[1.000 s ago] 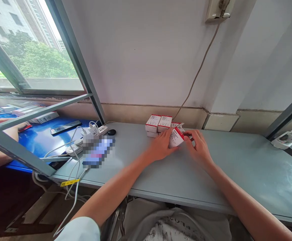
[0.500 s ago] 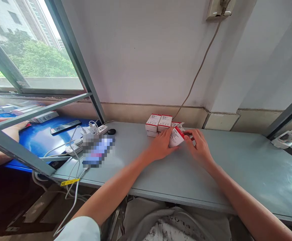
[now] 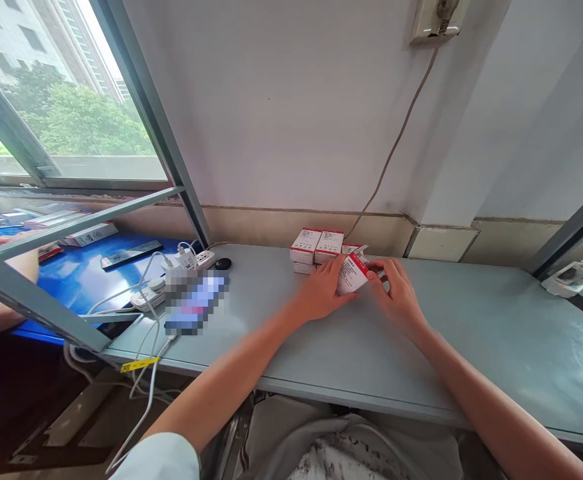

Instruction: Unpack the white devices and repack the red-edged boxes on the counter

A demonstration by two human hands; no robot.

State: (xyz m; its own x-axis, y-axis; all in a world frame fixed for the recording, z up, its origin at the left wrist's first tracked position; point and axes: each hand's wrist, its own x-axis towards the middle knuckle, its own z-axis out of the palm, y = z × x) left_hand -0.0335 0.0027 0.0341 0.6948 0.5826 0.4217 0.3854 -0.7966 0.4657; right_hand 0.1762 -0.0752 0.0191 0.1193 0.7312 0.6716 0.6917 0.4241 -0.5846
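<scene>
A small white box with a red band (image 3: 351, 274) is tilted just above the grey table (image 3: 471, 333), held between both my hands. My left hand (image 3: 321, 290) grips its left side with curled fingers. My right hand (image 3: 396, 293) pinches its right end, fingers closed at the flap. Just behind, a stack of like white-and-red boxes (image 3: 316, 247) stands against the wall.
A power strip with chargers and white cables (image 3: 181, 267), a blurred phone (image 3: 196, 303) and a small black object (image 3: 223, 263) lie at the table's left. Beyond a metal frame, another person's arm (image 3: 1, 280) rests on a blue table (image 3: 86, 273). A cord (image 3: 396, 140) hangs down the wall.
My hands and the box have barely moved. The other person's hand on the blue table has drawn back to the left.
</scene>
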